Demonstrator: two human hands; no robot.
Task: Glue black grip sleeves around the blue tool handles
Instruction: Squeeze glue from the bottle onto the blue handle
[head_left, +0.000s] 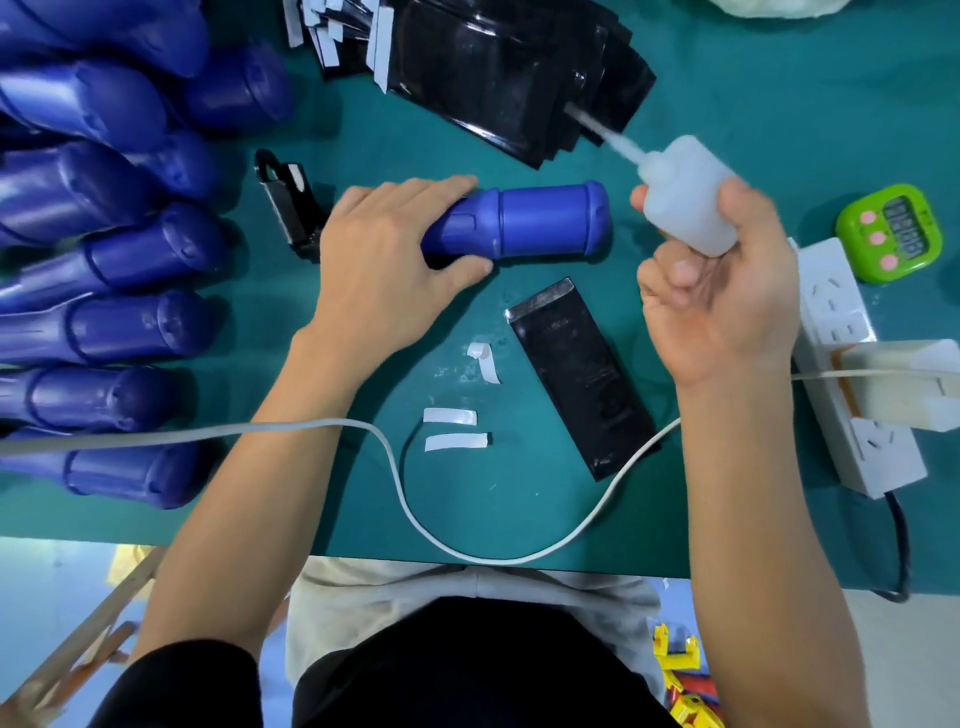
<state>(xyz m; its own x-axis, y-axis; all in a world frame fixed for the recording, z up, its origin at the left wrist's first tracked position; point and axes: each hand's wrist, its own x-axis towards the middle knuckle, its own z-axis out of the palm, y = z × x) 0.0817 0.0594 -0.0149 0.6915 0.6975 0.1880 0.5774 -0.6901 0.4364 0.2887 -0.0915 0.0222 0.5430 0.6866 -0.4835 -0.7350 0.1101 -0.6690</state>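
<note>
A blue tool handle (545, 221) lies on its side in the middle of the green mat (727, 78). My left hand (384, 260) grips its narrow left end. My right hand (727, 296) holds a translucent white glue bottle (691, 195) above the mat, right of the handle, its long nozzle pointing up-left and blurred. One black grip sleeve (579, 376) lies flat just below the handle. A stack of black sleeves (498, 67) with white backing strips sits at the top.
Several blue handles (104, 322) are piled along the left. White peeled strips (452, 415) and a white cable (405, 499) lie near the front edge. A power strip (841, 332), a green timer (891, 231) and a black clip (291, 202) are also on the mat.
</note>
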